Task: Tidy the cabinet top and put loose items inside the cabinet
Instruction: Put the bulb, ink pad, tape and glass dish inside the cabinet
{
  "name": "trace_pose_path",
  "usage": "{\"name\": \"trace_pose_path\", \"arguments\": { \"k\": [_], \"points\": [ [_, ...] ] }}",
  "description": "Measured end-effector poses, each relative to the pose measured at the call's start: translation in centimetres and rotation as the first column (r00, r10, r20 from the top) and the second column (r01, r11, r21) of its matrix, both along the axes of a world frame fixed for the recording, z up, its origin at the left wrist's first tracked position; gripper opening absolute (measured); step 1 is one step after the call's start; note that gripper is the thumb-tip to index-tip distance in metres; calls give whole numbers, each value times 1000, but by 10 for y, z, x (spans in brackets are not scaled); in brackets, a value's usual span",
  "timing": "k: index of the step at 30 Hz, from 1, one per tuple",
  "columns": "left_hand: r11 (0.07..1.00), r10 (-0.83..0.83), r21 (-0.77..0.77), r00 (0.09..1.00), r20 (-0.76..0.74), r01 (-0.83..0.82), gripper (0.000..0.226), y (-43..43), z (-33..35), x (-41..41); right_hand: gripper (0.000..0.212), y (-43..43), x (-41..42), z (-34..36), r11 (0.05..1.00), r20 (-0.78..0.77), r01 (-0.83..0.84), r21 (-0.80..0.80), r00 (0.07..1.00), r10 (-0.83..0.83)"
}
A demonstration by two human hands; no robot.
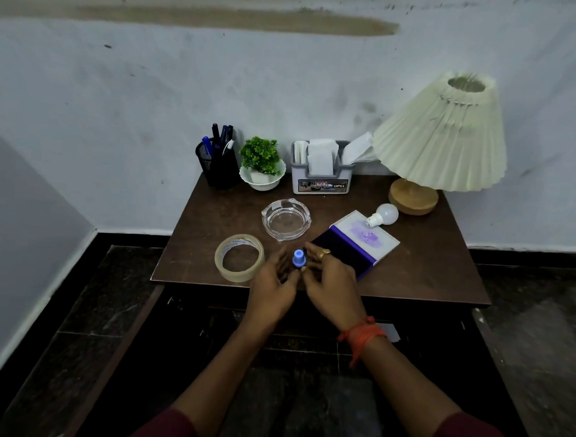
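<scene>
Dark tabletop (427,257) at mid-frame is judged barely tidied: tape roll (239,257), ashtray (286,219), bulb (384,215) and purple box (358,244) are left out. At lower centre, a small blue bottle (298,257) is pinched between left grip (272,283) and right grip (330,286), not yet stowed.

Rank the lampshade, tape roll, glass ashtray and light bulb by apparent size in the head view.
1. lampshade
2. glass ashtray and tape roll: they look alike, and the tape lies nearer the camera, so unranked
3. light bulb
</scene>
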State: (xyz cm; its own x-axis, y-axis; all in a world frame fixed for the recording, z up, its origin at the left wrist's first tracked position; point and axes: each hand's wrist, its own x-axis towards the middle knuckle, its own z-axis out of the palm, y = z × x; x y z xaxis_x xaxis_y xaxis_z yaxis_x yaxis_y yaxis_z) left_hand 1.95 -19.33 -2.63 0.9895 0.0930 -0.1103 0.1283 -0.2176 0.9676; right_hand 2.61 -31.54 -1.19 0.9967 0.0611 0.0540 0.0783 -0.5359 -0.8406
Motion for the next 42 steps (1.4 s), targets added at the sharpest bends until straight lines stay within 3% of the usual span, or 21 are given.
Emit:
{"name": "trace_pose_path", "arguments": {
  "k": [18,23,28,37,42],
  "points": [
    [995,28,-95,999,-33,-31,54,-21,-3,-61,43,-4,-60,-6,997,23,77,19,997,-77],
    [995,20,-94,993,-114,-31,54,-36,-14,-88,45,-16,-89,-21,987,-64,137,85,989,-131],
    [995,-30,-100,979,-200,10,54,-62,-32,-94,42,-38,-99,-43,972,-135,229,52,966,-221],
    [984,-148,-137,941,-303,110,62,-129,-75,-48,32,-99,-65,-76,875,-424,468,128,823,-378],
    [985,-173,-67,916,-363,159,42,-158,-88,-17,28,-126,-40,-89,842,-483,531,94,764,-428]
  ]
}}
